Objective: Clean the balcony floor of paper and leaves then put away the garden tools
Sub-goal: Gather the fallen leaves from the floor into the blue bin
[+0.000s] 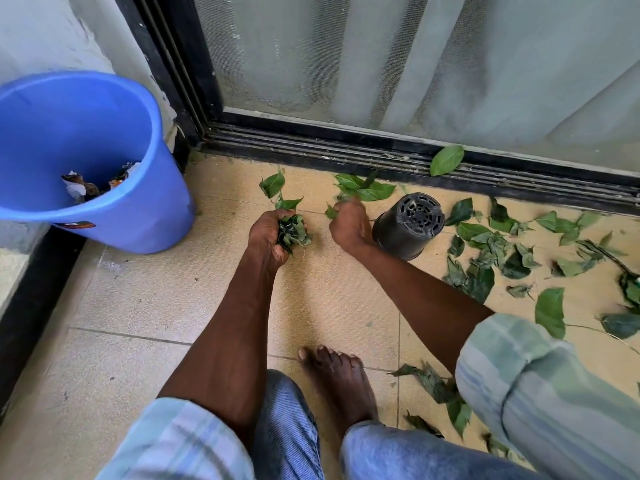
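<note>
Bucket (pixel 79 161) far left of L hand (pixel 268 233), paper scraps inside. L hand – fingers curled tight round a wad of leaves (pixel 293 233). R hand (pixel 348 226) just beside, closing on leaves by the door track; grip partly blurred. Pot (pixel 408 225) on its side touching R wrist – loose leaves (pixel 491 251) strewn on floor (pixel 138 306) beyond.

Black pot (pixel 408 225) on side near door track (pixel 311 140); bare foot (pixel 337 382) on tile.
</note>
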A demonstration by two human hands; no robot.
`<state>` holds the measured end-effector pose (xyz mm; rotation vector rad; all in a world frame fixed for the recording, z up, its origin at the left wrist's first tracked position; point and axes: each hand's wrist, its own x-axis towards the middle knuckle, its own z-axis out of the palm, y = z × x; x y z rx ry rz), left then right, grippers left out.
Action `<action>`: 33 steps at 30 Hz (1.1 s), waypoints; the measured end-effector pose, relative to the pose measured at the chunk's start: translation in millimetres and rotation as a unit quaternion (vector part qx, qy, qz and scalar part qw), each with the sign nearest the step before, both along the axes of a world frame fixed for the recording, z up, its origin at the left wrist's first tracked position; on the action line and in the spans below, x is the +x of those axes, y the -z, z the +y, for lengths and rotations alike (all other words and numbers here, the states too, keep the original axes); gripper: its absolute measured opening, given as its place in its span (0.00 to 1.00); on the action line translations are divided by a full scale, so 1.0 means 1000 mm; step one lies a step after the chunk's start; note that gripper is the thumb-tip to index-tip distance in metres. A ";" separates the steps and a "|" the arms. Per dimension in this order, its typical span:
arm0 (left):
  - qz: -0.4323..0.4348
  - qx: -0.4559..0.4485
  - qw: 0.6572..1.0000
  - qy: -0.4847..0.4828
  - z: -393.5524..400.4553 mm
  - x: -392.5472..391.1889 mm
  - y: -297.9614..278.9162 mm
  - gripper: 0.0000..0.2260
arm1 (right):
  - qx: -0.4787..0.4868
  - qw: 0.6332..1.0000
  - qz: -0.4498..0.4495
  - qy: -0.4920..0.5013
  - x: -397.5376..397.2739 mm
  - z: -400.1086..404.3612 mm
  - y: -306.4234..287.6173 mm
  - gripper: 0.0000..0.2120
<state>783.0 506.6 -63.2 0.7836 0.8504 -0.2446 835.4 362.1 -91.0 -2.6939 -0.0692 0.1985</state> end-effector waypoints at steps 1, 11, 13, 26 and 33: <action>0.000 0.002 1.000 0.003 0.000 0.001 0.000 0.04 | -0.014 1.000 -0.008 0.006 0.007 -0.002 0.000 0.13; -0.007 -0.004 1.000 0.003 -0.004 0.009 0.008 0.04 | 0.000 0.990 -0.007 -0.141 -0.016 -0.007 0.003 0.20; -0.008 0.000 1.000 0.004 -0.002 0.010 0.008 0.04 | 0.030 0.999 0.012 -0.040 -0.002 -0.003 0.001 0.19; -0.007 -0.002 1.000 0.002 0.014 0.004 0.017 0.04 | -0.071 0.997 0.023 -0.029 0.031 -0.009 0.005 0.14; -0.014 0.008 1.000 -0.019 0.024 -0.005 0.004 0.05 | -0.059 0.992 -0.061 -0.096 -0.009 -0.005 0.003 0.20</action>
